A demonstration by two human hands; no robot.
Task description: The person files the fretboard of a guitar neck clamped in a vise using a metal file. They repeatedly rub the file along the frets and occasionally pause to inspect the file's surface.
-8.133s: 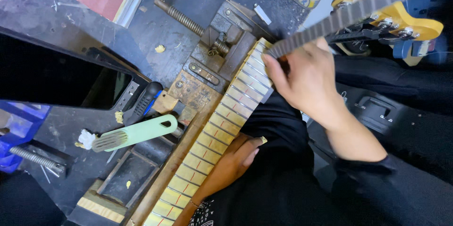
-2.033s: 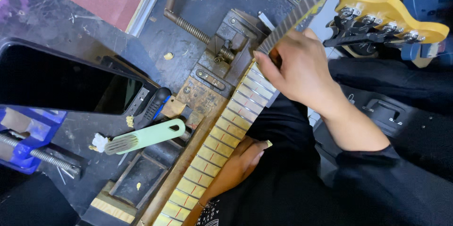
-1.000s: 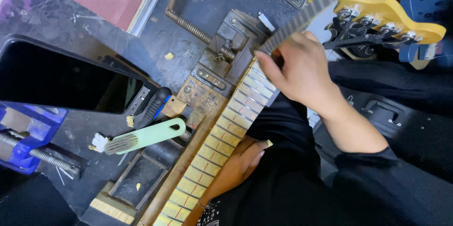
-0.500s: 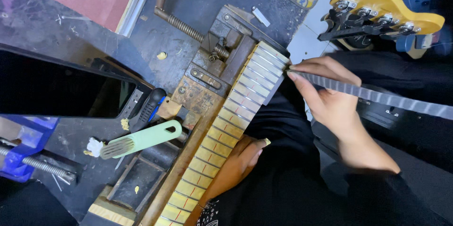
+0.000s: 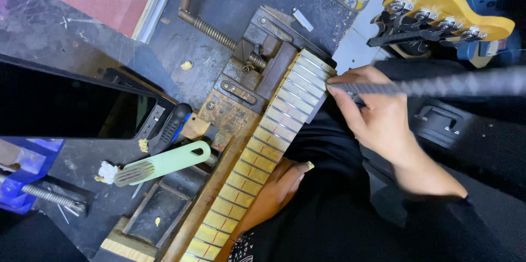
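Swung off the frets toward 3 o'clock: long dark steel file (image 5: 438,84), pinched in right hand (image 5: 378,122). Left hand (image 5: 274,191) cupped under pale fretted wooden guitar neck (image 5: 263,147), clamped on bench (image 5: 82,54). Upper frets look filed; red-marked lower frets seemingly remaining.
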